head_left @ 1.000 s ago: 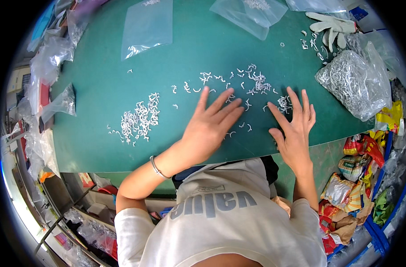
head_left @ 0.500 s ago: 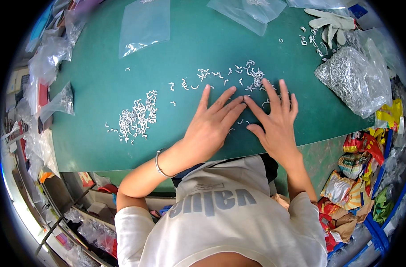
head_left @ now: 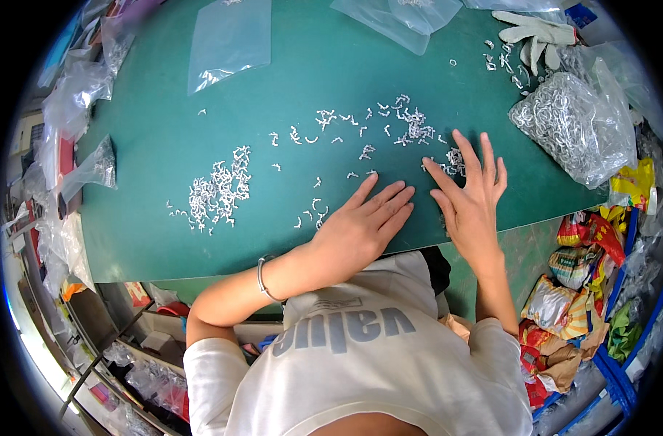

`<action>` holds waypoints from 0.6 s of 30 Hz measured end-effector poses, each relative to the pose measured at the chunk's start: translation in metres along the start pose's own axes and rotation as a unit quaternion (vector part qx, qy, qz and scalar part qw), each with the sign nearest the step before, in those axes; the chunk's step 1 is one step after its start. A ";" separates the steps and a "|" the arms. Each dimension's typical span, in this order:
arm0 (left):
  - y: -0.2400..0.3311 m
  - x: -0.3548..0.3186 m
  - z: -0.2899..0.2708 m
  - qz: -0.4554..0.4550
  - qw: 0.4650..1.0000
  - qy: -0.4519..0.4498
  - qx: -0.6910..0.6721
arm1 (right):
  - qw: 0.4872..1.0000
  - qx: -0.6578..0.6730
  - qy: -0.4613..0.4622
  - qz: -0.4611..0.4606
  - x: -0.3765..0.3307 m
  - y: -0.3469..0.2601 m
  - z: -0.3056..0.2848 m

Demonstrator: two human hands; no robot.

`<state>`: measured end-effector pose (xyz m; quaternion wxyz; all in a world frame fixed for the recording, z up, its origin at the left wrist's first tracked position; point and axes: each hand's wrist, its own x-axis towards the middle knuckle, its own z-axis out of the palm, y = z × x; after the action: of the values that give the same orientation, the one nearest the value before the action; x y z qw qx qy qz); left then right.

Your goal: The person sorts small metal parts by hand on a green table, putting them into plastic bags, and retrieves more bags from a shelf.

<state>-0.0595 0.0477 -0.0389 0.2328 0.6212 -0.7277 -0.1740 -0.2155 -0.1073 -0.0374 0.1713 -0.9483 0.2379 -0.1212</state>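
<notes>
Metal bits [head_left: 220,190] lay strewn across our green table [head_left: 146,131], which spread wide before us. At its right edge sat a stuffed clear bag [head_left: 575,127] of silvery links, and toward the far left lay a flat clear pouch [head_left: 230,47]. Our left hand [head_left: 368,225] was palm down by the table's near edge, fingers stretched long and slightly parted; we could not tell what its palm covered. Our right hand [head_left: 471,192] was spread wider, thumb well apart from the middle finger, with nothing visibly gripped. Beyond the bag lay a whitish glove [head_left: 538,33]. Left of both hands we had the biggest heap [head_left: 220,190] of bits; a smaller pile [head_left: 417,127] sat ahead of them, a little cluster [head_left: 455,160] lay at the right hand's fingers, and one ring [head_left: 453,62] lay farther out.
</notes>
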 end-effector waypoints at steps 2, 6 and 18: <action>0.002 -0.006 -0.001 -0.006 1.000 -0.004 -0.020 | 1.000 0.010 0.022 -0.002 -0.001 0.001 0.005; 0.003 -0.021 -0.007 -0.021 0.999 -0.002 -0.026 | 0.997 0.034 0.070 -0.009 -0.002 0.000 0.011; 0.016 -0.003 -0.011 -0.280 0.742 0.116 -0.598 | 0.968 0.183 0.142 -0.092 -0.001 -0.031 0.008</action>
<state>-0.0663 0.0534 -0.0214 0.5801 0.5455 -0.2351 -0.5574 -0.2017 -0.0791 -0.0332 0.2948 -0.8915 0.1457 -0.3116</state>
